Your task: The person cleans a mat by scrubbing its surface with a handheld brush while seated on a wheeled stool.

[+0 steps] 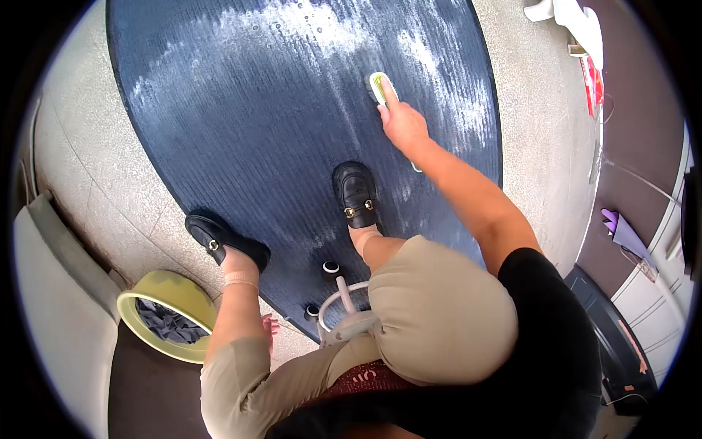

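Note:
My right hand [406, 128] is closed on a scrub brush [376, 82] with a white and green top, its index finger stretched along it. The brush rests bristles down on a dark blue ribbed mat [241, 132], and the green-edged end of its handle shows under my wrist. White streaks, like suds or powder, lie across the far part and right side of the mat. Beside my lower left leg, my left hand [270, 329] shows only in part. Its visible fingers are loosely apart and appear to hold nothing.
A yellow-green basin [131, 311] with dark cloth in it stands at the left. My black shoes [355, 194] are on and near the mat, with a stool [347, 296] beneath me. At the right are a folded purple umbrella [627, 235] and a black case-like object [610, 314].

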Tool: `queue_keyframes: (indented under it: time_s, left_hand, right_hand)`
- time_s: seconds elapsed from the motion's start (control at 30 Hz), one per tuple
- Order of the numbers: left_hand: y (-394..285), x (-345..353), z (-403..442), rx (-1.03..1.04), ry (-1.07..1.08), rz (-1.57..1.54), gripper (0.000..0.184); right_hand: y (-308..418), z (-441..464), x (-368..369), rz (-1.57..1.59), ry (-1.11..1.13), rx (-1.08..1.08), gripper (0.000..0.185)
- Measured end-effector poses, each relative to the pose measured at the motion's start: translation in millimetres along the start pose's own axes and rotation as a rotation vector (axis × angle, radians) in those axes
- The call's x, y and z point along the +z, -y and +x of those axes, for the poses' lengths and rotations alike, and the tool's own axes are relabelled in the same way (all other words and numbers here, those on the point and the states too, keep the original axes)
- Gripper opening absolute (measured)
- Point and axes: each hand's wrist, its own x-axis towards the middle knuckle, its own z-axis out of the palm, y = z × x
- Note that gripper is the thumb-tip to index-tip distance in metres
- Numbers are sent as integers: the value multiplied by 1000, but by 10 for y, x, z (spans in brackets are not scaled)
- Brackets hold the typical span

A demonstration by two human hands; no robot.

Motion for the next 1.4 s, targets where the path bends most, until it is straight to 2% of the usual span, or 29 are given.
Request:
queue_keyframes:
  time_s: [0.13, 0.23, 0.33, 0.4, 0.5, 0.63, 0.7, 0.8, 0.9, 0.97, 1.0, 1.03, 1.07, 1.1, 1.17, 1.23, 1.27, 1.4]
  left_hand:
    - [167, -295, -18, -34, -8, 130, 69]
    - [415, -656, -106, -82, -8, 272, 63]
    - [646, -987, -260, -140, -5, 434, 58]
    - [797, -1233, -395, -173, 0, 517, 55]
    - [992, -1516, -456, -186, 13, 613, 49]
    - [1197, -1926, -793, -253, 1, 715, 43]
    - [1354, -2204, -1070, -305, 17, 780, 39]
    - [1491, -2457, -1370, -354, 49, 852, 34]
    - [1367, -2202, -1469, -316, 37, 812, 34]
    - [1295, -2099, -1370, -285, 15, 830, 34]
    - [1299, -2035, -1211, -264, 1, 806, 34]
    - [1256, -1983, -1146, -262, -8, 789, 35]
    - [1193, -1906, -1037, -254, -14, 770, 35]
    - [1123, -1795, -907, -251, -25, 736, 36]
    - [1131, -1792, -902, -261, -18, 716, 37]
    - [1187, -1853, -1061, -298, 10, 730, 38]
    - [1295, -1958, -1298, -334, 40, 739, 39]
    - [1454, -2528, -1270, -345, 93, 747, 41]
  right_hand:
    - [-554, -1014, 445, 28, 90, -20, 65]
    - [-627, -793, 316, -42, 86, -24, 64]
    - [-242, 91, 7, -31, -49, 80, 55]
    - [15, 528, -357, 39, -42, 135, 58]
    - [-142, 195, -199, 46, -15, 98, 60]
    - [-433, -669, 189, 25, 178, -5, 66]
    - [-353, -468, 161, -52, 118, -19, 63]
    - [-24, 393, -132, -5, -13, -43, 57]
    - [135, 633, -338, -4, -46, -12, 55]
    - [267, 686, -440, -18, 34, 13, 58]
    - [94, 438, -211, 48, 32, 31, 62]
    - [101, 202, -152, 38, 120, 64, 64]
    - [72, 153, -64, 51, 48, 27, 65]
    - [-40, -280, 115, 38, 137, -61, 65]
    - [1, -374, 115, 10, 197, -93, 67]
    - [40, 95, 90, -35, 56, -104, 64]
    - [280, 517, -151, 17, -42, -98, 59]
    - [297, 666, -280, 40, -19, -84, 57]
